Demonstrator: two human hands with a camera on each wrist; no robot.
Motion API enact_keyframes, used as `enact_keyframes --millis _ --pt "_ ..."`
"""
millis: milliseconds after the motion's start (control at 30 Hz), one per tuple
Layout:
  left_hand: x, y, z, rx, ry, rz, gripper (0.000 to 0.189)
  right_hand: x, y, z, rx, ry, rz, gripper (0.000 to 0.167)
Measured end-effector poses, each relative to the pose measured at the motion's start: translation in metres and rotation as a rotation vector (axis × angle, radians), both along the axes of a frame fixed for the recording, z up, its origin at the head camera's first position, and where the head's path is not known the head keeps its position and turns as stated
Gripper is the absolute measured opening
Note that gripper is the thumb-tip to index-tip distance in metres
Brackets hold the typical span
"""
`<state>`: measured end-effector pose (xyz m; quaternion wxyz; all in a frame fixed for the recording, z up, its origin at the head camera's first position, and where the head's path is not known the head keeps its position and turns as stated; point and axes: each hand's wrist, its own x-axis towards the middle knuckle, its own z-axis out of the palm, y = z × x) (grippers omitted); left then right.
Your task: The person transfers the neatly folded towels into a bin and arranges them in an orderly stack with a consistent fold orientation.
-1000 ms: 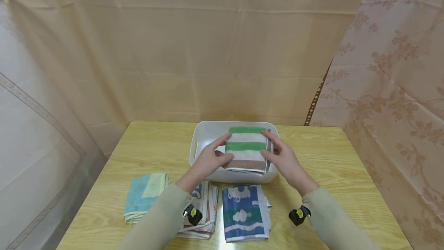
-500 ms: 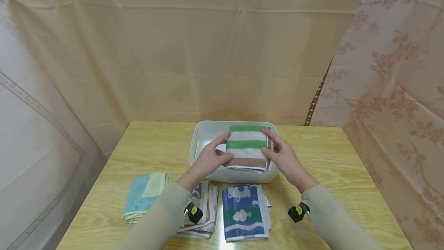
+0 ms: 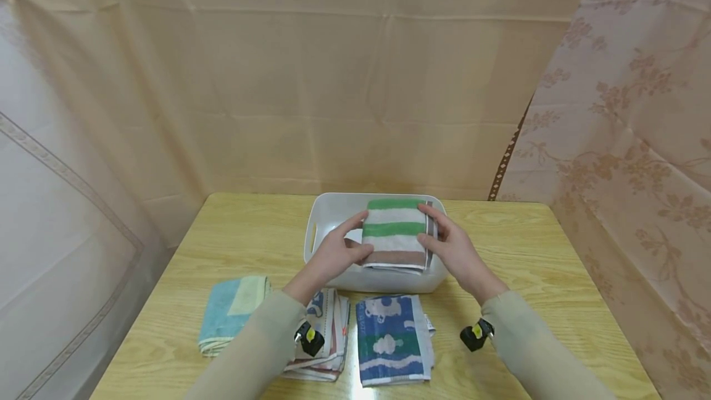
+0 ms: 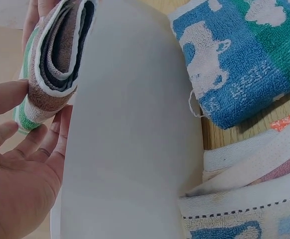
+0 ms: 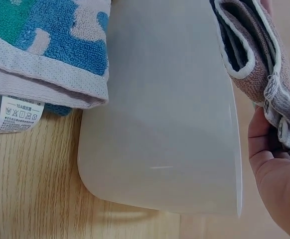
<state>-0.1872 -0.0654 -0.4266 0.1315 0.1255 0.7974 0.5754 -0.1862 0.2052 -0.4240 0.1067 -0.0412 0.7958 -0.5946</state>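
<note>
A folded towel [image 3: 395,231] with green, white and brown stripes is held between both hands over the right part of a white plastic bin [image 3: 355,279]. My left hand [image 3: 337,250] grips its left edge, thumb on the near side and fingers reaching under, as the left wrist view shows at the towel's rolled layers [image 4: 53,74]. On the opposite edge, my right hand [image 3: 457,257] pinches the towel; in the right wrist view its fingers [image 5: 262,142] curl beneath the folded side [image 5: 264,64].
On the wooden table [image 3: 511,264], a blue and green patterned folded towel [image 3: 391,341] lies before the bin. Left of it is a pile of pale folded towels [image 3: 333,350], partly behind the left sleeve. A teal and yellow folded towel [image 3: 224,313] sits farther left.
The striped towel has shifted very slightly away from me, and its near edge sits a little higher over the bin. Both hands keep their hold; the other towels have not moved.
</note>
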Motion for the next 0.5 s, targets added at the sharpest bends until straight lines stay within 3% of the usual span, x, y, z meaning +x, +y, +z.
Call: enact_keyframes --millis 500 --pt "-0.0014 -0.0002 -0.0037 0.001 -0.027 -0.001 0.074 -0.0057 0.0017 -0.0047 0.015 -0.008 -0.011 0.062"
